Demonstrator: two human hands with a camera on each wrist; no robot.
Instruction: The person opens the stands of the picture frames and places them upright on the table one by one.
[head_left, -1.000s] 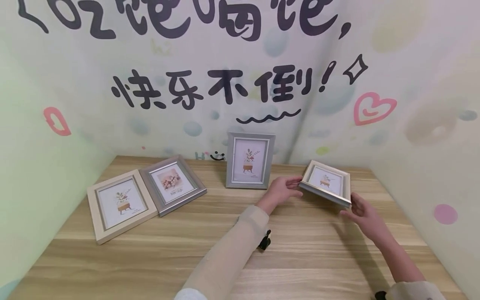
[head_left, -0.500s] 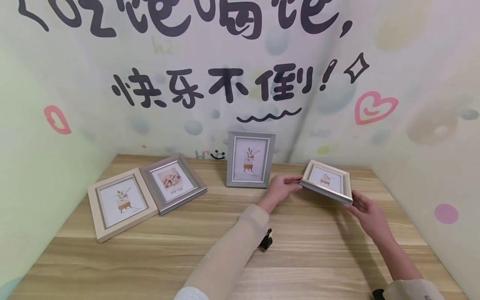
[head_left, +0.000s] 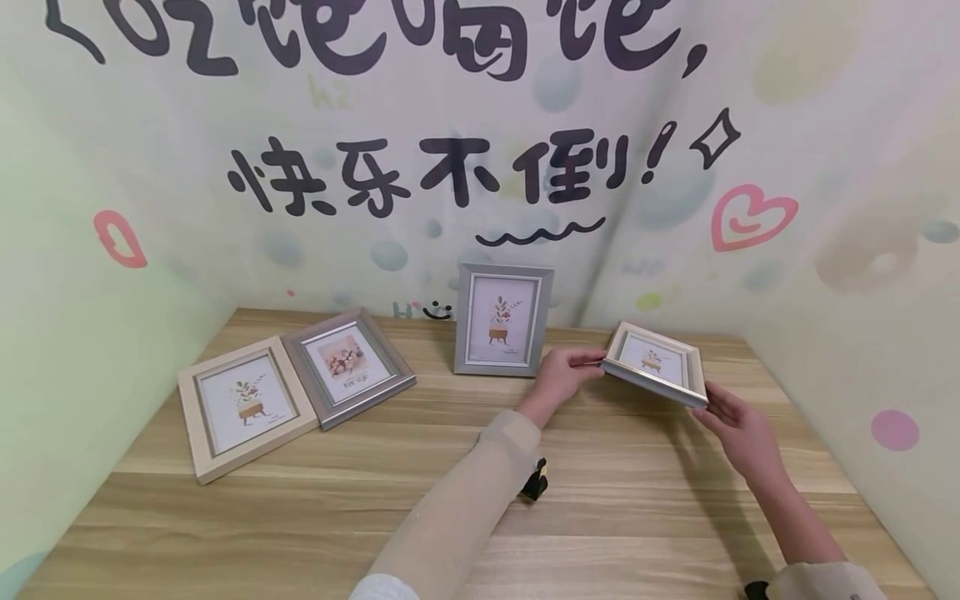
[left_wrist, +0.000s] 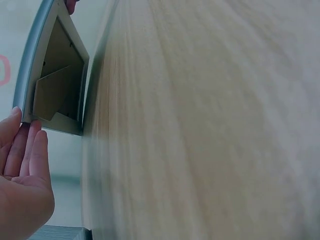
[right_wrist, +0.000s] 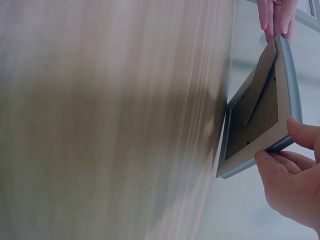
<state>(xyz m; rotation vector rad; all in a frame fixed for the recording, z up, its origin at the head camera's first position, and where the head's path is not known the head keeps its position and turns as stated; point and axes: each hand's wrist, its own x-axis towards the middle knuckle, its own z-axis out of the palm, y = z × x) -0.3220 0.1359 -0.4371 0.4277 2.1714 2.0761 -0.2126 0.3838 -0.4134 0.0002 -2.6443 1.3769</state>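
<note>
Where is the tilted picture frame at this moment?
In the head view, the tilted picture frame is on the right, held between the left hand and right hand.

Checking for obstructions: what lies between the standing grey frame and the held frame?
The left hand, above otherwise bare tabletop; the head view shows it.

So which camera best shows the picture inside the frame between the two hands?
The head view: it faces the front of the held frame, so the plant picture shows. Both wrist views show the frame's back and support flap; the picture is hidden there.
</note>
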